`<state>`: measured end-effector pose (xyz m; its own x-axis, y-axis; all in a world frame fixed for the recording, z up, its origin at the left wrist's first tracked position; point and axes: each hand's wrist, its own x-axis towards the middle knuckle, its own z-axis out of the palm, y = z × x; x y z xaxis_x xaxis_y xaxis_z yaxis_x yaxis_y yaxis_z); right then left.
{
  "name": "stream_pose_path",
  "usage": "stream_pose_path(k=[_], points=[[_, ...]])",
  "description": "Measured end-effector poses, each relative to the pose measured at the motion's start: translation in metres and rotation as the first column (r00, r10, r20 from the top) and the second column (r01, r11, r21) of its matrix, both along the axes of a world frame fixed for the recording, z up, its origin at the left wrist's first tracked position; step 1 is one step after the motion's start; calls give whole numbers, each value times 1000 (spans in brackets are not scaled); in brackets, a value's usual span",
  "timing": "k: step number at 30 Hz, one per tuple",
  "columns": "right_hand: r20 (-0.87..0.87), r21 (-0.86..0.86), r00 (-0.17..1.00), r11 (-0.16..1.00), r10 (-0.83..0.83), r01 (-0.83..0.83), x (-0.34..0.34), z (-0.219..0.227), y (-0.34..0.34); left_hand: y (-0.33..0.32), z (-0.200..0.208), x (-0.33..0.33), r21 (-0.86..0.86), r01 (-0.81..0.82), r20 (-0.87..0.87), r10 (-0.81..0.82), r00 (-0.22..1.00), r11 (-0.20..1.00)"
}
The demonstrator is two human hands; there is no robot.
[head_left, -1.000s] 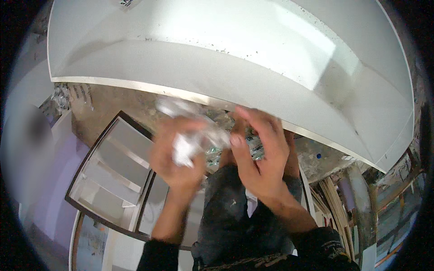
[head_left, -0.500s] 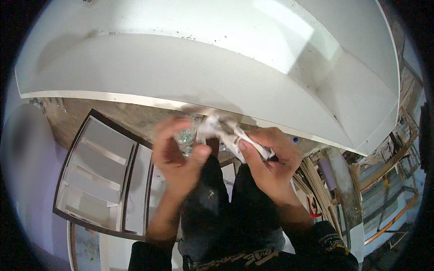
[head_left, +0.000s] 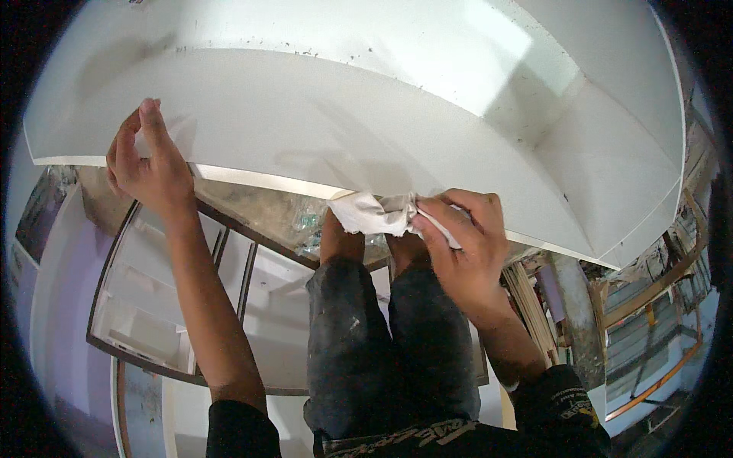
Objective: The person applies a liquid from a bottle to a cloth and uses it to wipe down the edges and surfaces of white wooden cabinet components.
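Note:
A crumpled white cloth point(head_left: 374, 214) is gripped in my right hand point(head_left: 467, 237), its loose end hanging out to the left along the front edge of a large white panelled box point(head_left: 336, 114). Out to the left, my left hand point(head_left: 156, 164) is raised over the same edge. Its thumb and forefinger meet at the tips in a pinch; whatever is between them, if anything, is too small to make out. Small dark specks of debris lie along the inner seam of the white box.
Below left stands a dark-framed white cabinet with shelves point(head_left: 153, 290). Crinkled clear plastic point(head_left: 309, 217) lies on the floor by my legs. At the right are wooden strips point(head_left: 529, 305), a grey post point(head_left: 573, 313) and a rack with an orange rail point(head_left: 664, 374).
My left hand has moved away from the cloth, out left and up to the box's edge. My right hand keeps the cloth, which now stretches out flatter to the left.

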<state>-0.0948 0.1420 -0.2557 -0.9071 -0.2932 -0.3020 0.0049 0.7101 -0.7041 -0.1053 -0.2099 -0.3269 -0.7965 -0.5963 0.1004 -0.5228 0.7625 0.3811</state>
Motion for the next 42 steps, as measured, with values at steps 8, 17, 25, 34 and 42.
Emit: stream_pose_path(k=[8,17,25,34,42], points=[[-133,-47,991,998,31,-38,1,-21,-69,-11,16,-10,-115,309,420,-236,877,944],[2,20,986,986,164,-164,4,-7,41,-163,6,-55,70,-43,193,29,981,997],[-7,103,994,989,108,-107,12,-9,36,-145,-7,-60,60,-59,275,41,960,996],[-241,32,948,978,210,-208,-6,-39,-115,-145,3,-61,97,-115,264,86,961,989],[-92,148,923,922,374,-359,-5,-23,-38,-148,-1,-52,85,-122,278,94,956,989]])
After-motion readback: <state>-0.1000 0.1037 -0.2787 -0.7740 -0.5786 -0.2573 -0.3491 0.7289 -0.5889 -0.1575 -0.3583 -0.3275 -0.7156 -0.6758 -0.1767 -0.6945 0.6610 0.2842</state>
